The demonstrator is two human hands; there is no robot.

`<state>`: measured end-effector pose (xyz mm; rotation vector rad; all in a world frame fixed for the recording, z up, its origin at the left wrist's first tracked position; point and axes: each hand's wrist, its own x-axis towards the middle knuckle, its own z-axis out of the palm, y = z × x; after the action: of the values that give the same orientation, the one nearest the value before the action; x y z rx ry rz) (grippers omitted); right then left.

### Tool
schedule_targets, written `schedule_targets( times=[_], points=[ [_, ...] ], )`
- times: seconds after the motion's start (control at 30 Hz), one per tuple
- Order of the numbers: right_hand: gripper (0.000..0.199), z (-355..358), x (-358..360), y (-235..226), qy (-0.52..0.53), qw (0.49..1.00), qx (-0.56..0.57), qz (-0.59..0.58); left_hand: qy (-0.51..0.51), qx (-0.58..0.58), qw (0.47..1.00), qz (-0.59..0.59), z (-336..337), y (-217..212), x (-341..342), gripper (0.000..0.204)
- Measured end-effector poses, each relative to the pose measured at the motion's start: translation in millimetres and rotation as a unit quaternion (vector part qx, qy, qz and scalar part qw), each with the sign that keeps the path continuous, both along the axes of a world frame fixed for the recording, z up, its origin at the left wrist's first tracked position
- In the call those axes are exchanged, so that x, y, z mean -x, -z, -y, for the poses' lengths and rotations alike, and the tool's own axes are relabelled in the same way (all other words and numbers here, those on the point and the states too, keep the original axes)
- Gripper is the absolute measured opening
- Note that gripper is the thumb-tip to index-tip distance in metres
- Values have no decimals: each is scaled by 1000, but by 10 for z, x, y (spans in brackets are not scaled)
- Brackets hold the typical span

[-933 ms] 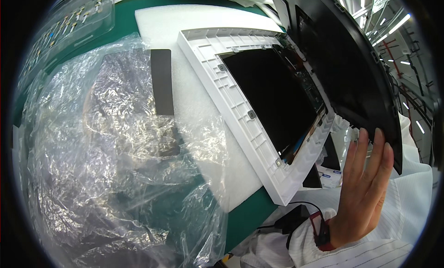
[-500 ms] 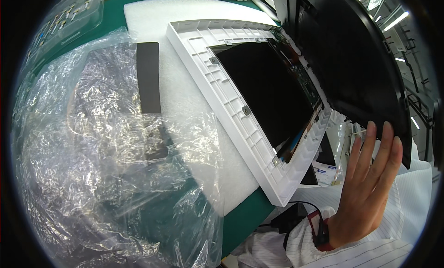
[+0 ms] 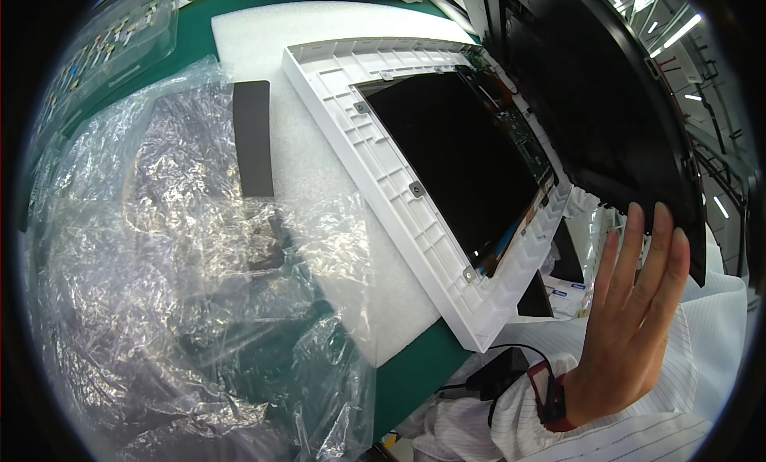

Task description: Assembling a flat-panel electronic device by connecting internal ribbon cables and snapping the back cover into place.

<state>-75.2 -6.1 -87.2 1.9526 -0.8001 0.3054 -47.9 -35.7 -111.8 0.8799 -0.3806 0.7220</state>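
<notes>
The outstretched, slightly spread fingers of my left hand (image 3: 622,334) rest against the lower edge of a large black panel (image 3: 598,111). Its thumb is hidden. The panel stands tilted up at the right, beside a white ribbed plastic frame (image 3: 383,183). Inside the frame lies a dark display screen (image 3: 455,151), with a green circuit board (image 3: 527,147) along its right side. Small metal brackets sit on the frame's inner edge. A red wristband (image 3: 558,422) with a black cord circles my left wrist. My right hand is not in view.
White foam sheet (image 3: 319,223) lies under the frame on a green table mat (image 3: 423,374). Crumpled clear plastic film (image 3: 175,262) spreads over the left, partly covering a dark grey strip (image 3: 254,139). A clear tray (image 3: 159,31) of small parts stands far left.
The frame, foam and film appear shifted slightly left in the picture. My left hand stays against the panel's edge, with little visible movement.
</notes>
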Motion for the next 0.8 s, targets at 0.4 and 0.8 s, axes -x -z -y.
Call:
schedule_targets(
  times=[0.4, 0.8],
  points=[
    [49, 142, 74, 1, 318, 628, 599, -381, 35, -5, 999, 7, 22, 22, 0, 56],
    [34, 2374, -1877, -314, 197, -694, 687, 89, 132, 85, 976, -149, -337, 17, 208, 78]
  ],
)
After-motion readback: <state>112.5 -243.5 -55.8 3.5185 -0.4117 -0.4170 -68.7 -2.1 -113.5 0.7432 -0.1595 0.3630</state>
